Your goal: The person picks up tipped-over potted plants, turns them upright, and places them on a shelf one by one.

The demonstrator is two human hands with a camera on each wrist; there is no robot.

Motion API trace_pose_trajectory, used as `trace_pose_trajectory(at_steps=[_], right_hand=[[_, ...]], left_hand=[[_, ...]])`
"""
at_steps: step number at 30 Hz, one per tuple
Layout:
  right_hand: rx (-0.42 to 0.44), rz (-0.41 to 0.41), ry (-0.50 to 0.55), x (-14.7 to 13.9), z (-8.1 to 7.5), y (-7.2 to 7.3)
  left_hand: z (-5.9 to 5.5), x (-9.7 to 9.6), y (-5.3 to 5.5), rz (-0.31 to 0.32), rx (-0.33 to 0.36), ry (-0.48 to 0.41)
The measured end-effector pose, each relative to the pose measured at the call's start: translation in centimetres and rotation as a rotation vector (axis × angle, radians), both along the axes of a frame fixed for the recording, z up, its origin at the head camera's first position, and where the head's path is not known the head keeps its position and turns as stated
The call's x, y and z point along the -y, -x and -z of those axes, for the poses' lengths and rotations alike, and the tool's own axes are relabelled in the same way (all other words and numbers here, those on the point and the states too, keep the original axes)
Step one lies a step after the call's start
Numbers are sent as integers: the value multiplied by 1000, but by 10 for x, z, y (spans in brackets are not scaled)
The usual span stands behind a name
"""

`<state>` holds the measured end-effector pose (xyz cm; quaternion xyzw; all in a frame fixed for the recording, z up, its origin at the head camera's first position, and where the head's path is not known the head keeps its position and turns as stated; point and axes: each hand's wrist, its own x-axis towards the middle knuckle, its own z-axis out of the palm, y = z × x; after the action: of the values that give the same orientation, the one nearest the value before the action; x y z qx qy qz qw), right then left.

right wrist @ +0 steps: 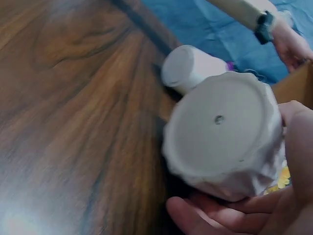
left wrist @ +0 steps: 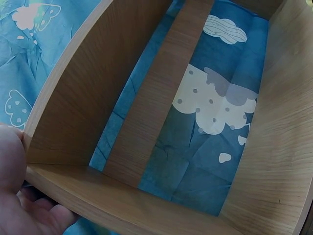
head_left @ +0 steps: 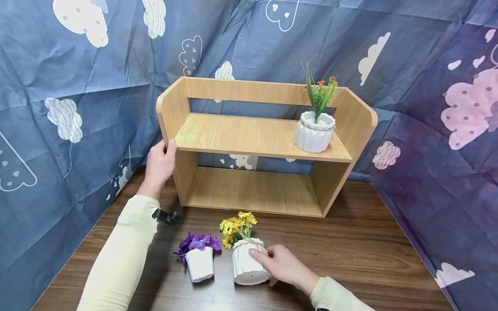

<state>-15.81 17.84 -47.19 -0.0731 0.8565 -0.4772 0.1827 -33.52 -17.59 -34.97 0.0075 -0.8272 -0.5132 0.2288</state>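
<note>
Right wrist, fingers (right wrist: 247, 215) gripping pot (right wrist: 220, 129), flowers (right wrist: 283, 179) seemingly mostly hidden

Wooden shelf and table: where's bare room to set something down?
The upper board is bare from the left panel to the orange-flowered pot; the lower board, between that panel and the right panel. The tabletop is free between the right hand and the cloud-print fabric. Crowded: the yellow-flowered pot in that hand is close beside the purple-flowered pot.

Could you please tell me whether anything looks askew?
The purple-flowered pot lies sideways on the table, though the red-flowered pot stands upright. The yellow-flowered pot, in the right hand, is tipped too.
</note>
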Motion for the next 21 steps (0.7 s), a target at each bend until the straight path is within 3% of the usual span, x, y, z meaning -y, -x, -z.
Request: trace_pose_trajectory(at_steps=[7,21], right_hand=[[87,-11,105,1,0,3],[69,-4,159,-4,5,1]], left_hand=[[0,1,1,3,-4,-5],[0,1,0,9,8,-13]])
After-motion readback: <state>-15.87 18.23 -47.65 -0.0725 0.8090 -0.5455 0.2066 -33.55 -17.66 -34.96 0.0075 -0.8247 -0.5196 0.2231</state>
